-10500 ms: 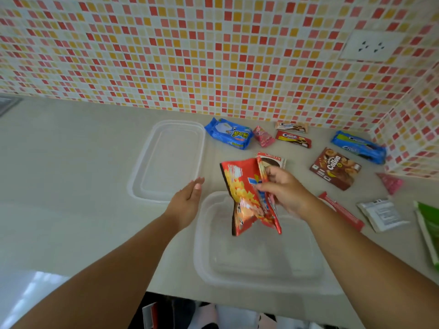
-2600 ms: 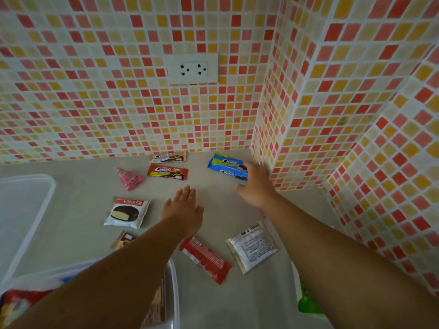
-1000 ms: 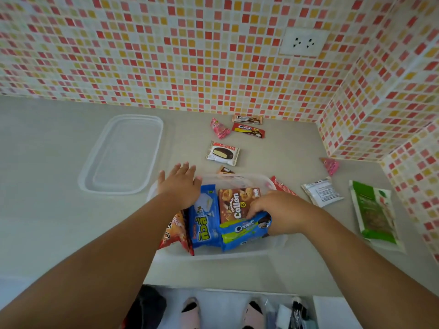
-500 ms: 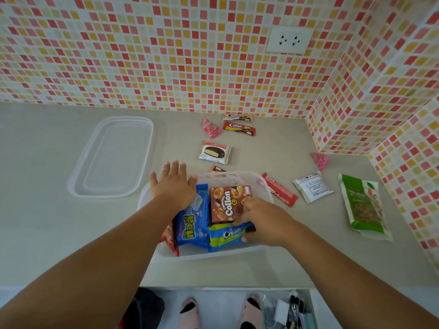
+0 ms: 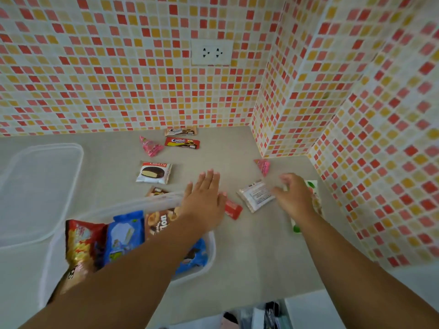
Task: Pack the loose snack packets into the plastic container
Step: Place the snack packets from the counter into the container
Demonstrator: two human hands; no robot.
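Note:
The clear plastic container point(image 5: 209, 260) sits at the counter's near edge, holding a red chip bag point(image 5: 82, 243), a blue packet point(image 5: 124, 233), a brown Collon box point(image 5: 161, 222) and a blue Oreo pack point(image 5: 194, 257). My left hand point(image 5: 205, 198) hovers flat, fingers spread, over a red bar packet point(image 5: 231, 208). My right hand point(image 5: 293, 194) is blurred, fingers apart, between a white sachet point(image 5: 255, 194) and a green bag point(image 5: 313, 193) that it partly hides. Neither hand holds anything.
The container's lid point(image 5: 40, 186) lies at the left. Loose on the counter: a choco pie point(image 5: 154, 173), two pink sweets point(image 5: 150, 146) point(image 5: 262, 166), two Cream-O bars point(image 5: 181, 142) point(image 5: 181, 131), a small brown packet point(image 5: 156, 191). A tiled wall corner point(image 5: 280, 129) juts out at the right.
Both hands have left the container and reached forward and right over the loose packets. The Oreo pack now lies in the container, released by my right hand. The view has swung right.

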